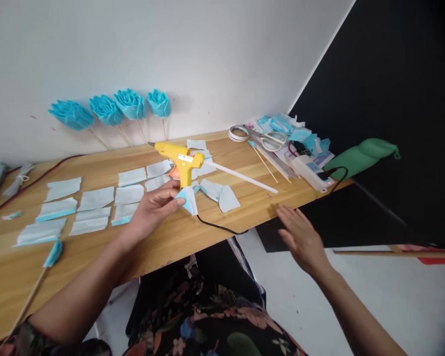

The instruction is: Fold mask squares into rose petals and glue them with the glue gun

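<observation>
My left hand point(154, 210) pinches a folded blue-and-white fabric piece point(188, 200) between thumb and fingers. Directly behind it is a yellow hot glue gun point(181, 160), nozzle to the left, with a long glue stick point(241, 176) sticking out of its back. The fabric and fingers hide the bottom of its handle, so I cannot tell whether the hand touches it. Loose white fabric pieces point(229, 199) lie right of the gun. Off the table's front edge, my right hand point(300, 240) is open and holds nothing, fingers stretched out.
Cut fabric rectangles point(96, 199) lie in rows at left. A stick with a small blue bud point(53, 254) rests nearer me. Several blue fabric flowers point(131, 104) on sticks lean against the wall. Tape point(239, 133), scissors point(271, 142), fabric scraps point(300, 134) and a power strip point(308, 173) sit at right.
</observation>
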`<state>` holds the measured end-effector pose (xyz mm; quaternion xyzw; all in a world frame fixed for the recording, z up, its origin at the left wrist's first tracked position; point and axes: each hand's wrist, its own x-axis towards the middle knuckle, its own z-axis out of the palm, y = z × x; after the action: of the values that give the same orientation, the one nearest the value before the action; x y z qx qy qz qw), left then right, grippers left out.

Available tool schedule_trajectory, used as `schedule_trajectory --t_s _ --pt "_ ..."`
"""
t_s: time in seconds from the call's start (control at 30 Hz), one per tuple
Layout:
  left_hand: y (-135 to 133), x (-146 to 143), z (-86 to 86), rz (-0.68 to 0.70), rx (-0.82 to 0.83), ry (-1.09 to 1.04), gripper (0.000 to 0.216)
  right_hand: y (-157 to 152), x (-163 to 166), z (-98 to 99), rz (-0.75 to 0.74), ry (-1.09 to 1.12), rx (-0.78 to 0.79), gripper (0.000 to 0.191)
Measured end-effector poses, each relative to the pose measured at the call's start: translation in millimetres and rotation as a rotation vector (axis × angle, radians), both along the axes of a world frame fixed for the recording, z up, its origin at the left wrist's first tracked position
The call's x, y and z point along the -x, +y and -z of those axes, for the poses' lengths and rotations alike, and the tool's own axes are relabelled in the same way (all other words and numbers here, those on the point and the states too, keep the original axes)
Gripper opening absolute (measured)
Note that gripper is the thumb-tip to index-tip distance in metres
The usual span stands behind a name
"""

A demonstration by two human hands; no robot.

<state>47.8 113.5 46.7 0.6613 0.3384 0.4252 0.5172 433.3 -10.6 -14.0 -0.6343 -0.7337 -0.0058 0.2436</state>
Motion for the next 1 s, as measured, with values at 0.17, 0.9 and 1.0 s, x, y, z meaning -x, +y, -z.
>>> schedule_trajectory --t_s 0.17,0.9,1.0 --pt "1.1 -1.4 0.8 0.008 0.001 -0.027 0.014 8.2 -25.5 -17.9 0.497 0.081 -0.191 0.052" --pt "8.1 -4.9 3.1 0.008 -0.021 -0.065 0.028 170.9 211.8 -65.3 -0.651 1.358 0.746 0.039" --pt "14.6 0.3 3.6 -0.137 0.136 -0.159 0.035 194.0 203.4 -81.0 -0.629 1.406 0.587 0.031"
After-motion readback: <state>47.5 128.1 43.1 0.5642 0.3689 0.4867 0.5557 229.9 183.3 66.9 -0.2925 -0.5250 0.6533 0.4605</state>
